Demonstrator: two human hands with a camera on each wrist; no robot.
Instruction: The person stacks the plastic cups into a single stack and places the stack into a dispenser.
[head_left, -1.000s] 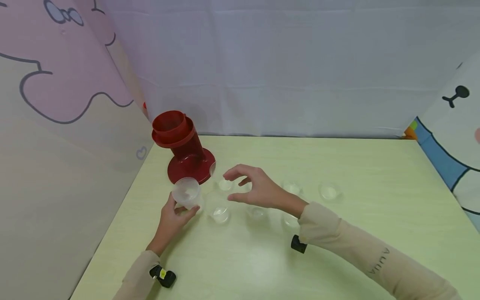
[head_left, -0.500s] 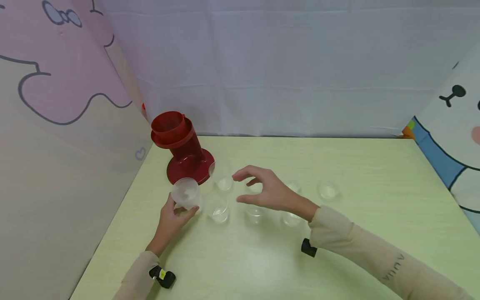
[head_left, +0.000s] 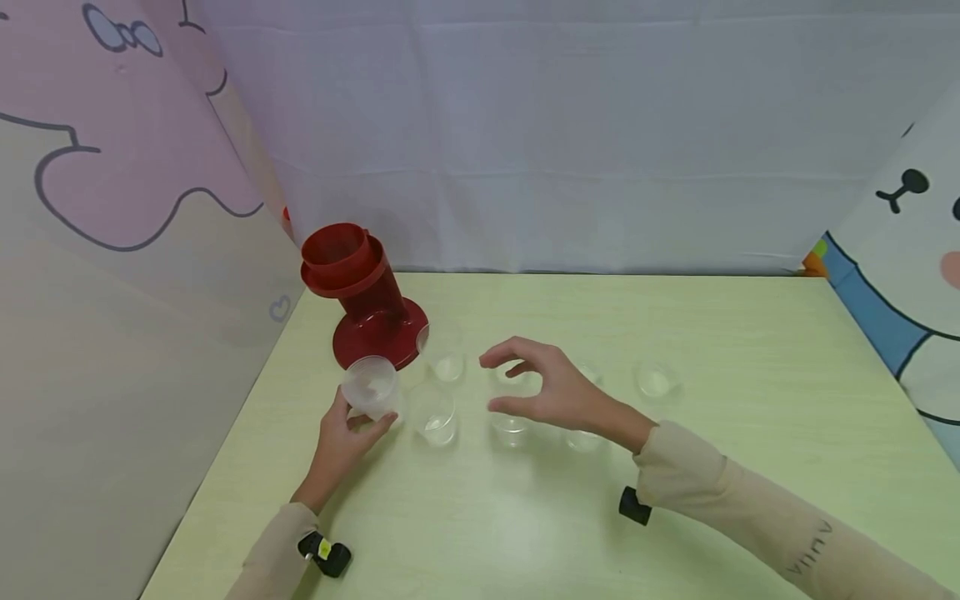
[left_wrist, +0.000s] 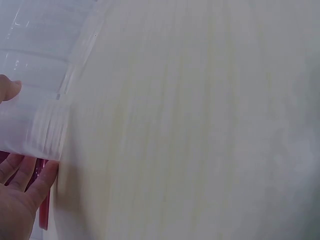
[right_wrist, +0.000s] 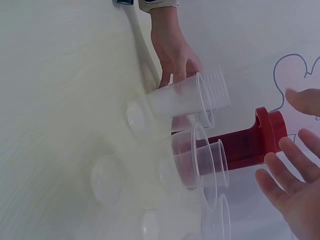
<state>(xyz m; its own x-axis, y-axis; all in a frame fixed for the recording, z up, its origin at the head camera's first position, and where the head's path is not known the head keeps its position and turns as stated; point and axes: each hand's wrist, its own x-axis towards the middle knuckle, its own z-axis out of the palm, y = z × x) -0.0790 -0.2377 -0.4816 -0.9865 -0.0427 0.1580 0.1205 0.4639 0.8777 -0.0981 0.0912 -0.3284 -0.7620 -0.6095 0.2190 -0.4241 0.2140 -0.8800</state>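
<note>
My left hand (head_left: 341,446) grips a stack of clear plastic cups (head_left: 371,385) at the left of the table. In the right wrist view the stacked rims (right_wrist: 219,90) show at the top of the stack. To its right, single clear cups stand in two rows, among them a front cup (head_left: 437,427) and a rear cup (head_left: 447,365). My right hand (head_left: 558,390) hovers over the middle cups, thumb and fingers spread apart with nothing between them. Its forearm and palm partly hide the cups below, such as one under the thumb (head_left: 510,429).
A red cup-shaped holder on a round base (head_left: 375,321) stands behind the stack, at the far left. One clear cup (head_left: 656,381) is farthest right. The pale wooden table (head_left: 750,350) meets a white curtain (head_left: 600,142) at the back and printed cloth at the sides.
My right hand has drawn to the right, from near the leftmost cups to above the middle ones, fingers still apart. The left hand and its stack have stayed in place.
</note>
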